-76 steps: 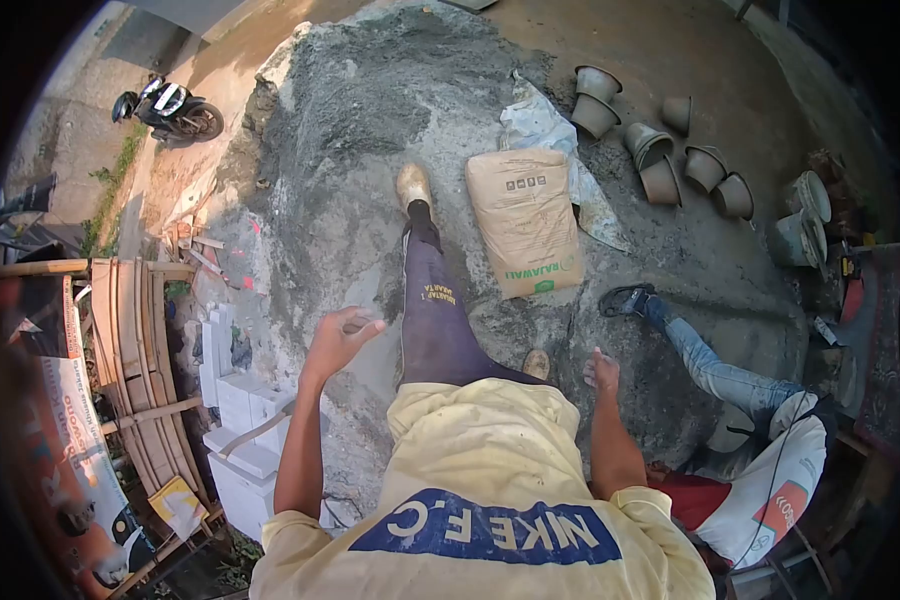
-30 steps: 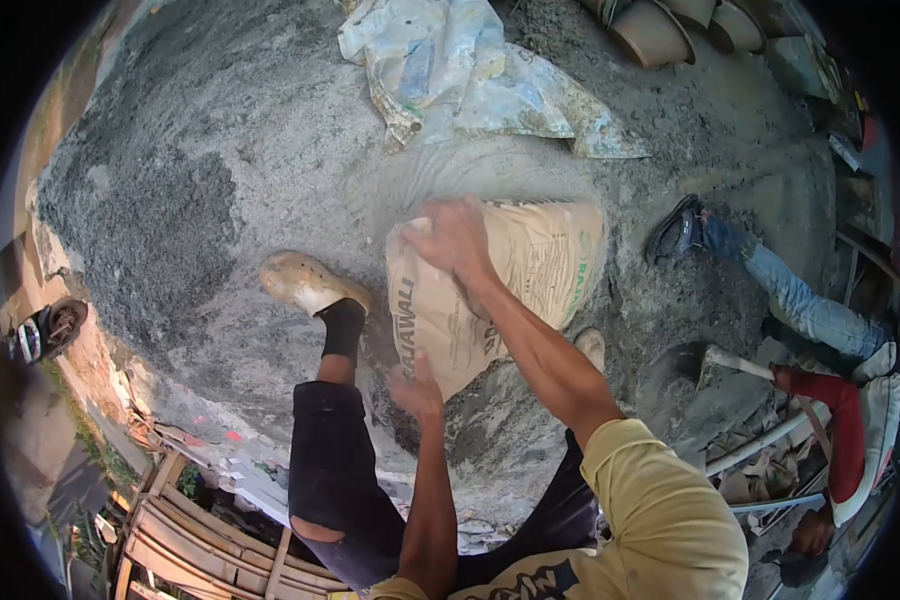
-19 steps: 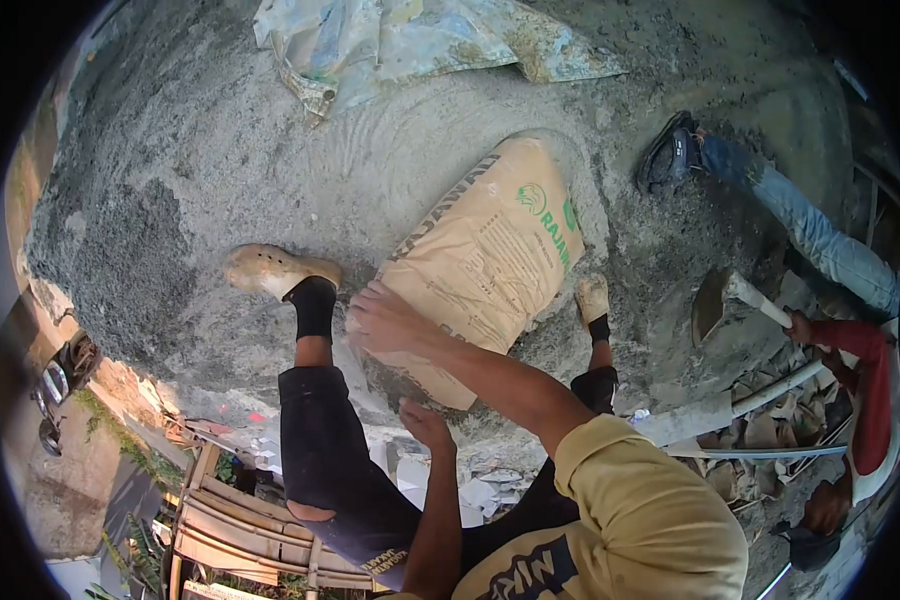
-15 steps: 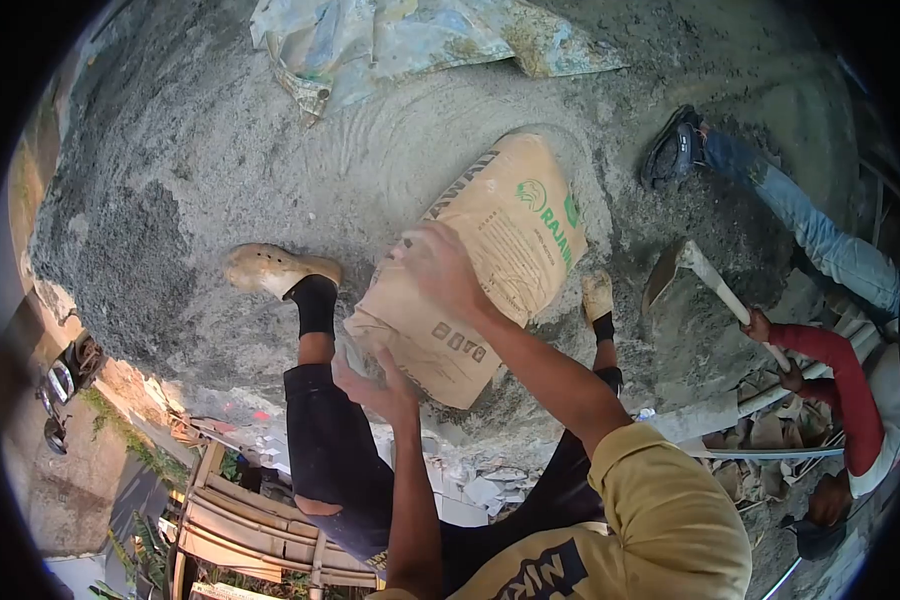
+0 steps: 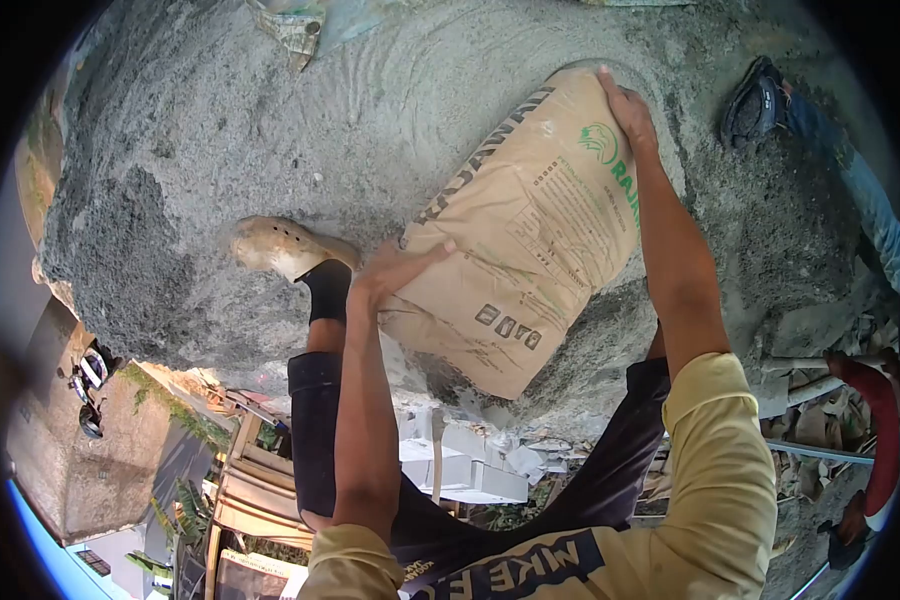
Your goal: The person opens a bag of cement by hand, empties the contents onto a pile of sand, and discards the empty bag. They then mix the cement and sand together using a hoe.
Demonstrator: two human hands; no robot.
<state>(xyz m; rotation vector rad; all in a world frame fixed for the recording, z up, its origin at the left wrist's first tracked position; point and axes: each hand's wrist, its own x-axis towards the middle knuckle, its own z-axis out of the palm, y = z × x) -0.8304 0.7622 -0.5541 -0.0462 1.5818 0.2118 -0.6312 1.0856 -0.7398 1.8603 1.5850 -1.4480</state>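
A brown paper cement sack (image 5: 530,240) with green and black print lies aslant on the grey ground between my legs. My left hand (image 5: 398,268) grips its left edge near the lower end, thumb stretched over the top face. At the far right corner, my right hand (image 5: 628,112) is wrapped over the edge, with some fingers hidden behind the paper. The sack's lower end is creased and folded.
Grey sandy material (image 5: 400,110) surrounds the sack. My tan clog (image 5: 288,247) stands to its left. Another person's dark shoe (image 5: 755,105) is at the upper right, and a red sleeve (image 5: 878,430) shows at the right edge. Bamboo slats (image 5: 260,490) lie below left.
My right hand has gone from the sack's left side to its far right corner. My left hand has moved up onto the left edge. The co-worker's hoe head has left the view.
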